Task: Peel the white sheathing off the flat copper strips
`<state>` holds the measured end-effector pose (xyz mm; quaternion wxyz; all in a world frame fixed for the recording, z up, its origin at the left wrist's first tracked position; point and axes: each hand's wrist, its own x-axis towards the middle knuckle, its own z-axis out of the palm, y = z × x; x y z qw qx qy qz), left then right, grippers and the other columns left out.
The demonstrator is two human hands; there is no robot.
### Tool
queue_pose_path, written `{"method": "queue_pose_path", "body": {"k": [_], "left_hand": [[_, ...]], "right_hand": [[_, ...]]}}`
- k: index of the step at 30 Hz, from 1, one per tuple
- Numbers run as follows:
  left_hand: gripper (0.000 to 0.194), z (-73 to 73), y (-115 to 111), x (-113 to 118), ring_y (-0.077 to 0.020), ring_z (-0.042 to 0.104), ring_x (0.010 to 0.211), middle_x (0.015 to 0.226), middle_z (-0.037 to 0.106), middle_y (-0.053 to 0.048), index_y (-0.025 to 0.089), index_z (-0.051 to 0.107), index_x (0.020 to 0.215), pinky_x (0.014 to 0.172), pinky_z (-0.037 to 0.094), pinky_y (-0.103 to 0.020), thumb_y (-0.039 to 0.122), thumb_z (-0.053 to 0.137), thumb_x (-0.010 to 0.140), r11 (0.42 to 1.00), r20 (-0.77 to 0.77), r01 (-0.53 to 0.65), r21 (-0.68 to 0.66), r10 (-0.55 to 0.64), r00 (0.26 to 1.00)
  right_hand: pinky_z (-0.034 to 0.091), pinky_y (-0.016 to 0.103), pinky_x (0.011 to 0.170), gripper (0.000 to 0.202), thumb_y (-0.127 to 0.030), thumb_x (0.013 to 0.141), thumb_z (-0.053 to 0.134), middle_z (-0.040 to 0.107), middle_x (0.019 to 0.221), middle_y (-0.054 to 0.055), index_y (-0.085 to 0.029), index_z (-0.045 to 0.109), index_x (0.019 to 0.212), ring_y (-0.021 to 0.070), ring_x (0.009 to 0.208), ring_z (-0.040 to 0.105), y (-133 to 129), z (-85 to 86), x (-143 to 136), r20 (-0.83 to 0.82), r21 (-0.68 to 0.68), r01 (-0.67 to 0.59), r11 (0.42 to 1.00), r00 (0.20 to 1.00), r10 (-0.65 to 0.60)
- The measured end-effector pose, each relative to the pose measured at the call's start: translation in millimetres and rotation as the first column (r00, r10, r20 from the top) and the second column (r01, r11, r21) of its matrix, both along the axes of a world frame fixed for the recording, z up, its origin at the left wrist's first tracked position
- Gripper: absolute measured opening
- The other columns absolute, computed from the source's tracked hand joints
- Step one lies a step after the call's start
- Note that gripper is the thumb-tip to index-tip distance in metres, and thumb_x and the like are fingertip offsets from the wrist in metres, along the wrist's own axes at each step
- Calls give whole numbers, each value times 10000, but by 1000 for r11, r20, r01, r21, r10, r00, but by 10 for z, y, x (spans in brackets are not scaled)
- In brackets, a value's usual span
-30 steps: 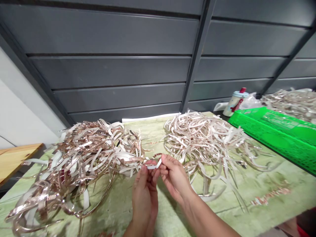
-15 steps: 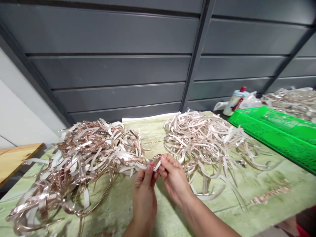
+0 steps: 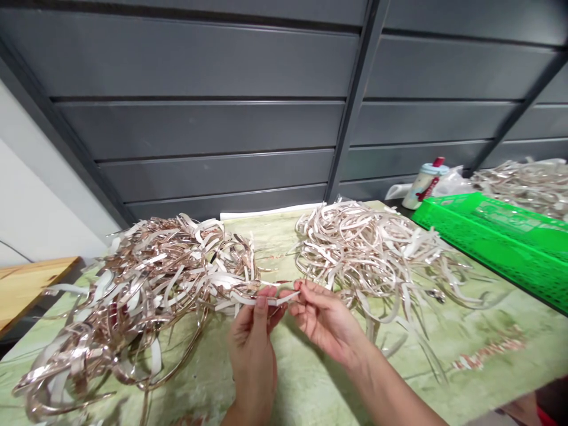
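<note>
Between my two hands stretches a narrow strip point(image 3: 266, 301), white on one face and shiny rose-gold on the other. My left hand point(image 3: 256, 346) pinches it between thumb and fingers. With its fingertips my right hand point(image 3: 326, 316) grips the strip's right part. To the left spreads a tangled heap of rose-gold and white strips point(image 3: 173, 260), close to my left hand. A second, paler heap of strips point(image 3: 355, 242) lies beyond my right hand. Both heaps rest on a green, marbled tabletop point(image 3: 306, 384).
A green plastic basket point(image 3: 483, 242) stands at the right edge, with a lidded cup point(image 3: 423, 184) behind it. More strips point(image 3: 528, 183) are piled at the far right. A grey panelled wall point(image 3: 213, 124) closes off the back. A wooden board point(image 3: 35, 287) is at the left.
My right hand has moved slightly right, away from my left hand. The bent strip between them is now drawn out straighter.
</note>
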<state>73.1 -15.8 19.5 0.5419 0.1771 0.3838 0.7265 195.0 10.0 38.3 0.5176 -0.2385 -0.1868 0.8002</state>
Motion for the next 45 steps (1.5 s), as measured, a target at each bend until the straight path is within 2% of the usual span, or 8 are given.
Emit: {"method": "queue_pose_path", "body": {"k": [6,14,21,27,36,38,41,45], "left_hand": [[229,-10,-16,-10,-123,693,643,789,751,-52,149,738,849,627,578,-215,338,792,731,996,17,81,-28,-81,997],[204,-28,-21,-42,-114,674,611,763,737,-53,131,723,794,611,578,-215,296,809,711,995,68,97,-18,-96,993],[220,-4,-15,-74,-128,698,619,766,749,-68,128,729,773,599,589,-208,290,838,671,996,70,82,-31,-80,994],[223,35,-22,-91,-137,700,594,723,747,-61,123,731,761,566,591,-208,270,853,647,998,79,57,-31,-54,995],[216,128,-8,-164,-149,707,596,686,738,-59,116,737,777,545,586,-194,245,847,644,998,91,15,-55,-10,996],[194,145,1,-194,-143,704,586,692,740,-57,118,738,790,538,585,-191,234,831,664,999,88,-2,-47,6,996],[188,167,12,-250,-149,716,620,752,756,-69,122,741,815,548,590,-192,232,818,683,1000,83,-30,-7,30,996],[203,222,36,-347,-169,734,678,795,768,-69,138,743,835,575,602,-209,262,818,693,989,74,-145,28,143,987]], "right_hand": [[541,124,530,145,-131,760,786,761,779,166,-87,649,779,115,582,701,-33,-51,-80,10,33,149,988,989,-150],[577,126,559,111,-4,745,738,749,749,146,-77,656,726,123,602,710,-70,-101,-97,-62,-156,257,954,961,-269],[595,135,534,135,33,774,692,747,747,176,-71,647,700,153,598,729,-108,-37,-60,-24,-226,301,926,949,-314],[605,134,537,141,22,753,732,751,731,148,-79,649,699,157,592,735,-105,-61,-9,0,-206,321,924,945,-328],[607,140,559,125,30,718,755,754,764,194,-57,665,714,178,614,746,-128,-68,119,5,-182,318,931,947,-322],[612,153,584,123,26,711,764,754,806,217,-46,666,730,199,658,756,-137,-51,165,-1,-167,279,946,959,-283],[611,177,619,128,5,726,764,745,942,249,-42,670,799,236,760,765,-195,-27,236,12,-107,130,986,992,-129],[575,174,592,224,-97,797,741,712,1097,245,-68,679,1011,227,788,763,-349,-44,356,187,-9,-122,993,975,121]]}}
